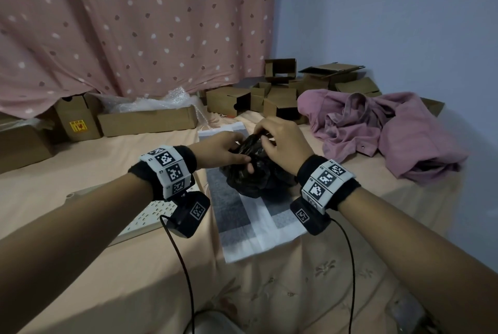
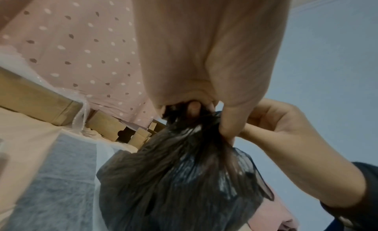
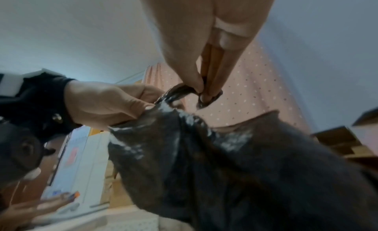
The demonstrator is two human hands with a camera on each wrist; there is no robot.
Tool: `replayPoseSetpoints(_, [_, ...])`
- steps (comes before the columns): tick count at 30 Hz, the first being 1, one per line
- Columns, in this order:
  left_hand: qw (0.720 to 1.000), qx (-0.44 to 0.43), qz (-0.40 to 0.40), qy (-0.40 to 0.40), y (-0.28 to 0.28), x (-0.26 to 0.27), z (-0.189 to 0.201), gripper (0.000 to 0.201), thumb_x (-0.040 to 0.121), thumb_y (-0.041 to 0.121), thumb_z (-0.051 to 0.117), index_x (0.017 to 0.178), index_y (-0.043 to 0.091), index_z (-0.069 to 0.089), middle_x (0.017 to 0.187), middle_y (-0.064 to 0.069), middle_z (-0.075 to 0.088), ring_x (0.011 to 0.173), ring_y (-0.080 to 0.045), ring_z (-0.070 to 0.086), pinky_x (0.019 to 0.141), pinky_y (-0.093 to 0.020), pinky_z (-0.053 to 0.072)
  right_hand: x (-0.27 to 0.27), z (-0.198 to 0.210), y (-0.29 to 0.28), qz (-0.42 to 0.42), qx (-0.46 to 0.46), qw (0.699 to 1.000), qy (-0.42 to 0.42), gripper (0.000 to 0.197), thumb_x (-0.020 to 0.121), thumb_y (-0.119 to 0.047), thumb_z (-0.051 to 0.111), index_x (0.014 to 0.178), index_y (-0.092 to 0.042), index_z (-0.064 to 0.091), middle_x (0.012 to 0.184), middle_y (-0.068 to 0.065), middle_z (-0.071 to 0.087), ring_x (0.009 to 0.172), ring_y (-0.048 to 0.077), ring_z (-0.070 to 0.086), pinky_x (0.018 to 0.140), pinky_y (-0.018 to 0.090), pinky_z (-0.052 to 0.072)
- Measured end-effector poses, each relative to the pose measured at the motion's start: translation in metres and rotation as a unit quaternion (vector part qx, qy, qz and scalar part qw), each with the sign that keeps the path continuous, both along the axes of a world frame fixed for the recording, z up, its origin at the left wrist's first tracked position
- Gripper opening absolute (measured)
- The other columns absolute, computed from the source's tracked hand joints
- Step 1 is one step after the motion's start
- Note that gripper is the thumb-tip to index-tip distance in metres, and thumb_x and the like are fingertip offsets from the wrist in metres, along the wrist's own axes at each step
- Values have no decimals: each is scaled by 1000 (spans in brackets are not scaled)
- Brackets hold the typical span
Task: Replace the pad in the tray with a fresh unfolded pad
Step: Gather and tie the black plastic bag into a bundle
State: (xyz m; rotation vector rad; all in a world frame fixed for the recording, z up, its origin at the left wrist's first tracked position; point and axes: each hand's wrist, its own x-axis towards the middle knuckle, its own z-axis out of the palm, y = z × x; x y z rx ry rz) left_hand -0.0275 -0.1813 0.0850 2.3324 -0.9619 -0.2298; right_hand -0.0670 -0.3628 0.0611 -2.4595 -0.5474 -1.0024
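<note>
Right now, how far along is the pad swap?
Looks done: a grey-and-white unfolded pad lies flat on the bed. In hand: left hand and right hand pinch the gathered neck of the crinkled black plastic bag, apparently tying it. Left: the perforated white tray beside it holds no pad.

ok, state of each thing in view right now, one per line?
bag: black, bunched at the neck, sitting on the pad
pad: unfolded, flat on the bed
tray: on the bed, left of the pad, partly hidden by the arm
left hand: grips the bag neck
right hand: pinches a bag strand
shirt: crumpled
boxes: several open
</note>
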Motion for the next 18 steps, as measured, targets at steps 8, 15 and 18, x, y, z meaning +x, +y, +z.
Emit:
replayPoseSetpoints(8, [998,-64,3,-5,3,7,2,16,90,10,61,101,11,49,103,-21,71,93,-27,66,87,-46,54,1,-21,6,161,351,847,366,43,86,-8,68,127,-6,54,94,6,71,90,12,68,88,24,51])
replayPoseSetpoints(15, [990,-42,-45,-131,-3,9,-4,15,92,12,57,104,10,66,93,0,68,86,-14,65,79,-28,51,1,-22,6,238,433,779,386,34,88,1,62,120,-7,55,83,4,74,76,11,72,70,20,56])
replayPoseSetpoints(18, [983,-9,-44,-179,-5,12,-4,16,92,15,57,101,13,69,96,-3,69,89,-16,62,81,-30,49,2,-22,7,251,481,757,365,28,89,8,55,111,-10,56,85,8,70,74,10,71,70,20,57])
